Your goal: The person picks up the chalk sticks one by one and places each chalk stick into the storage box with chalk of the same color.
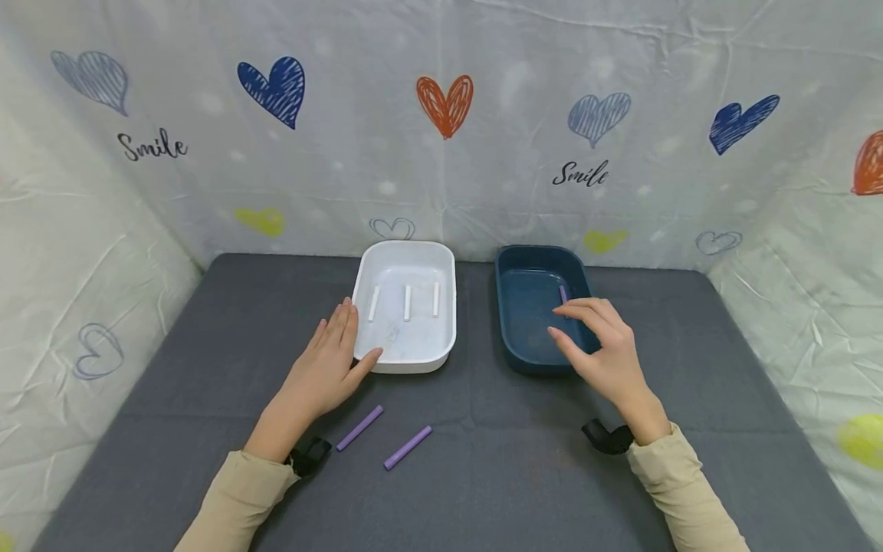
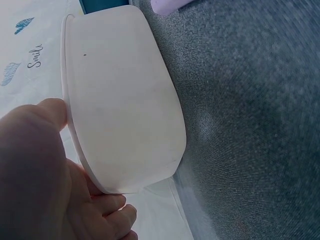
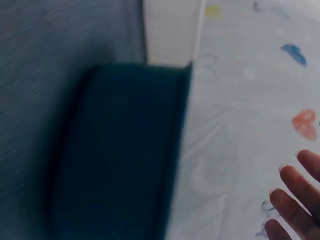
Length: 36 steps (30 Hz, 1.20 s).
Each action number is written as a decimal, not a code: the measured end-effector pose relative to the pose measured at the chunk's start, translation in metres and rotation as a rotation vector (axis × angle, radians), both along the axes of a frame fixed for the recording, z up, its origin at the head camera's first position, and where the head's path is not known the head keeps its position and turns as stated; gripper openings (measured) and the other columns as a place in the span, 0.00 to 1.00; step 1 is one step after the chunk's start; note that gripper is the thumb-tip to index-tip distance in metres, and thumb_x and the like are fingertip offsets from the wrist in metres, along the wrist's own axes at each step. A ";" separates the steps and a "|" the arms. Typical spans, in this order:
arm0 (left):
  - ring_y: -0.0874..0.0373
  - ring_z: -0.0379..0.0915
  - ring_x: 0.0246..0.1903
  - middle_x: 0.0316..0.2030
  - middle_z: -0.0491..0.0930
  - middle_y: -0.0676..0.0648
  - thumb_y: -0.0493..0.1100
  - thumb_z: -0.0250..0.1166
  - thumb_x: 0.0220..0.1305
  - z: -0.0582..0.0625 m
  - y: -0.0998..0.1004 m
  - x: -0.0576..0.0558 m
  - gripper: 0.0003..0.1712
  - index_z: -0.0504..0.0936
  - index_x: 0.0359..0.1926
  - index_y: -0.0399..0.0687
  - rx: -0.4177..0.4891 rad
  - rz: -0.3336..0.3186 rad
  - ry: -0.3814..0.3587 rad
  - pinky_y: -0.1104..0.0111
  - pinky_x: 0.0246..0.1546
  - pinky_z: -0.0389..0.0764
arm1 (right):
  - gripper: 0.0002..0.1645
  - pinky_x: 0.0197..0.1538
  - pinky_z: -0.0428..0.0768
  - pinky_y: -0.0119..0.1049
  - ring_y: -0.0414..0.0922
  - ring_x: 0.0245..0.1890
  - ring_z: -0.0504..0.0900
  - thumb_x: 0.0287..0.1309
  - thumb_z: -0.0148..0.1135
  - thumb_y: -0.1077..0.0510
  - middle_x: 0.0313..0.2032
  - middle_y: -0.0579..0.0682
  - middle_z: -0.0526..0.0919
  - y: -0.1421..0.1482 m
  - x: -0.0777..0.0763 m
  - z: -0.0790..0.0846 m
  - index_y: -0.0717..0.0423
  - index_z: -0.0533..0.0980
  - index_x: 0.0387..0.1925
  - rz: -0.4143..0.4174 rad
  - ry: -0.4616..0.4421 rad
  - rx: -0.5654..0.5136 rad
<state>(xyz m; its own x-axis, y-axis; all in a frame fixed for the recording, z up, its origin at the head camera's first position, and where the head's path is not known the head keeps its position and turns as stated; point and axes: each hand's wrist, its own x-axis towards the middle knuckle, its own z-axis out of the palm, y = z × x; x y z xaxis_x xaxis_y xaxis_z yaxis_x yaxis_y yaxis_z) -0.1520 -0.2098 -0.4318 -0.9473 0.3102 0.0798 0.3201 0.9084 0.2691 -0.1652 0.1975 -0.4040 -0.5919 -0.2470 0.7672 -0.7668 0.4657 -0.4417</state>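
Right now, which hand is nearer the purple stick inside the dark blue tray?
Right. The right hand hovers over the dark blue tray, near the purple stick; the left hand is farther away, at the left rim of the white tray.

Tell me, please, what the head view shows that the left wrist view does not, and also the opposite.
Only the head view shows the right hand at the blue tray, a purple stick inside that tray, and three white sticks in the white tray.

Only the left wrist view shows a small dark speck on the white tray's outer wall.

Both share the two trays, the left hand touching the white tray, a loose purple stick, dark cloth and "Smile" lettering.
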 end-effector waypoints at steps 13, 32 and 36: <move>0.39 0.35 0.76 0.76 0.36 0.32 0.63 0.46 0.76 0.001 0.000 0.002 0.50 0.40 0.75 0.27 0.005 0.002 0.001 0.46 0.73 0.43 | 0.21 0.62 0.69 0.25 0.49 0.55 0.79 0.56 0.68 0.71 0.53 0.52 0.83 0.038 0.009 -0.040 0.58 0.82 0.52 -0.089 -0.181 0.059; 0.40 0.33 0.76 0.77 0.35 0.32 0.63 0.45 0.76 0.001 -0.001 0.001 0.50 0.39 0.76 0.28 0.017 -0.008 -0.010 0.47 0.73 0.42 | 0.22 0.69 0.66 0.41 0.63 0.55 0.79 0.47 0.64 0.82 0.48 0.65 0.84 0.047 0.004 -0.073 0.72 0.82 0.47 -0.066 -0.052 -0.014; 0.40 0.34 0.76 0.76 0.35 0.32 0.63 0.46 0.76 0.000 -0.002 0.002 0.50 0.39 0.76 0.27 0.025 -0.008 -0.004 0.46 0.73 0.42 | 0.21 0.70 0.65 0.37 0.70 0.51 0.78 0.45 0.63 0.84 0.45 0.69 0.84 0.038 0.010 -0.063 0.75 0.82 0.45 -0.063 -0.039 -0.034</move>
